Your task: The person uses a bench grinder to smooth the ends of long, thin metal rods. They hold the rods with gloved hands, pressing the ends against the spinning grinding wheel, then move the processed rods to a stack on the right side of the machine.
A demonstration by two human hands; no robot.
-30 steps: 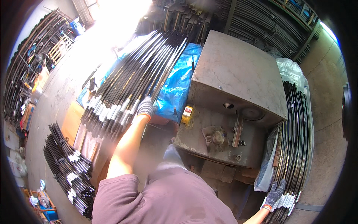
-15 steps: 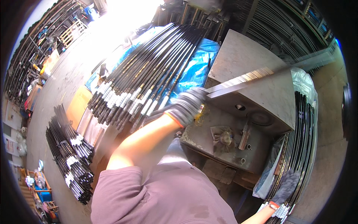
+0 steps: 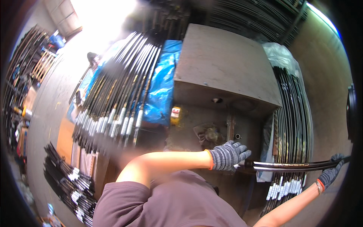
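My left hand [image 3: 228, 155], in a grey striped glove with an orange cuff, reaches across to the right at the left end of black poles [image 3: 291, 166]. These lie almost level across the picture, at least two side by side, with gold markings. The left fingers look fairly straight; the thumb side, by the poles' pale end, is partly hidden. Farther right, my gloved right hand [image 3: 329, 174] is wrapped round the same poles near their other end. Beneath them runs a row of similar black poles with white labels [image 3: 287, 189].
More labelled black poles [image 3: 117, 90] lie on a blue sheet [image 3: 160, 87] at left, and bundled poles [image 3: 72, 185] stand lower left. A large metal box [image 3: 227, 56] rises at centre, above a worktop holding a crumpled cloth [image 3: 210, 135]. A wall [image 3: 325, 75] borders the right.
My left hand has come right and down, bringing the poles from a slant over the metal box to nearly level. My right hand has risen from the right-hand row and taken hold of their far end.
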